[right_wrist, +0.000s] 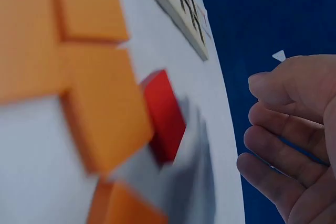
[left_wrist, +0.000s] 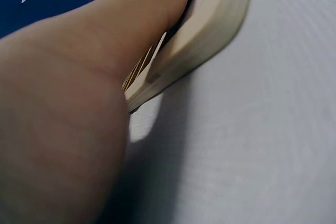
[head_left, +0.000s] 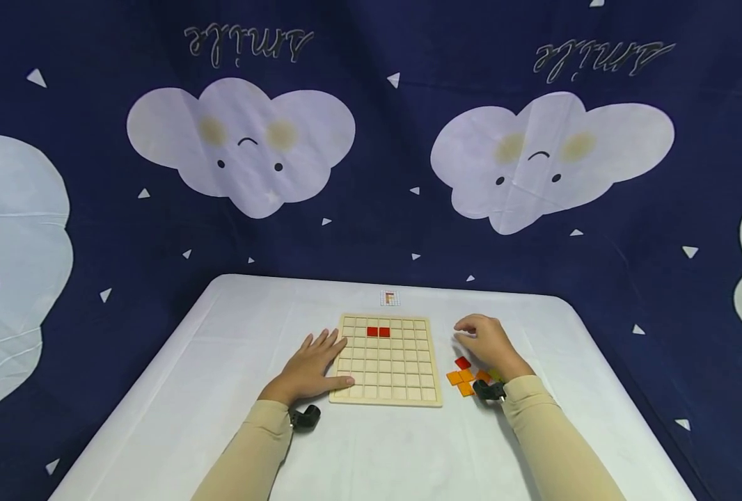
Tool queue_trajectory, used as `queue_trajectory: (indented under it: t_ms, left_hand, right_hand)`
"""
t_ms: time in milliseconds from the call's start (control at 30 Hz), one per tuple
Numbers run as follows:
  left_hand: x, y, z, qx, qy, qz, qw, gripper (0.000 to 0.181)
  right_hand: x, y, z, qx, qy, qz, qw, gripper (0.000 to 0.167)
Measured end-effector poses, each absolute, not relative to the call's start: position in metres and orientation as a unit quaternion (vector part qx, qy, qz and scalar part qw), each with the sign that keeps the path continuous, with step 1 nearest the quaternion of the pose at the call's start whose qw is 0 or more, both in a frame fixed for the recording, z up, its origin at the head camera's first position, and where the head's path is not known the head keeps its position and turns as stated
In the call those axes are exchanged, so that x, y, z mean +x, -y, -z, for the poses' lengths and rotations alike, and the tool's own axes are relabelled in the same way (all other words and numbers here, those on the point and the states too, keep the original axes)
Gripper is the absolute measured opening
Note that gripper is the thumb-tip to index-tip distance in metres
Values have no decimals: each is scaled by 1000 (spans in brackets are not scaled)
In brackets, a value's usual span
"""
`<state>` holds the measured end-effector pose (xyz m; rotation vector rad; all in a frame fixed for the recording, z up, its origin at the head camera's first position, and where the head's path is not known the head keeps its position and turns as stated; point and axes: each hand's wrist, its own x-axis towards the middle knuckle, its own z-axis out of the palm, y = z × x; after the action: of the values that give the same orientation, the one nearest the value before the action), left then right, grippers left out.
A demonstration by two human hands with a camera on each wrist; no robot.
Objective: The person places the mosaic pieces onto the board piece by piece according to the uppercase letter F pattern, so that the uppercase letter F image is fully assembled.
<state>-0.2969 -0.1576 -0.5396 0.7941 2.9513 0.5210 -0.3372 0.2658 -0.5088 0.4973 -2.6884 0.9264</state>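
Note:
A square wooden grid board (head_left: pixel 386 363) lies on the table. Two red square tiles (head_left: pixel 379 332) sit side by side in cells near its far edge. My left hand (head_left: pixel 308 370) rests on the board's left side with fingers spread, thumb lying over the near-left cells; the left wrist view shows that thumb (left_wrist: pixel 152 9) on the board's rim. To the right of the board, my right hand (head_left: pixel 486 342) hovers with loosely bent fingers and nothing visible between them. In the right wrist view its thumb and fingertips stand apart. Below it lie a loose red tile (head_left: pixel 463 362) and several orange tiles (head_left: pixel 466 388).
A small printed card (head_left: pixel 390 298) with a coloured grid lies beyond the board. A yellow-green tile (head_left: pixel 495 374) shows partly beside my right wrist, where the black wrist camera (head_left: pixel 488 390) hides part of the pile. A dark blue cloth (head_left: pixel 371 236) hangs behind the white table (head_left: pixel 371 452).

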Motion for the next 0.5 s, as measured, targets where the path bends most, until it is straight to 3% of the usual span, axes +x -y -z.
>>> queue_trajectory:
  t_ms: [333, 500]
  left_hand:
    - [-296, 157, 540, 259, -949, -179, 18, 101]
    - [-295, 157, 539, 257, -950, -178, 19, 101]
  right_hand:
    - [-315, -277, 520, 149, 941, -297, 57, 11]
    - [-305, -277, 525, 166, 939, -289, 80, 12]
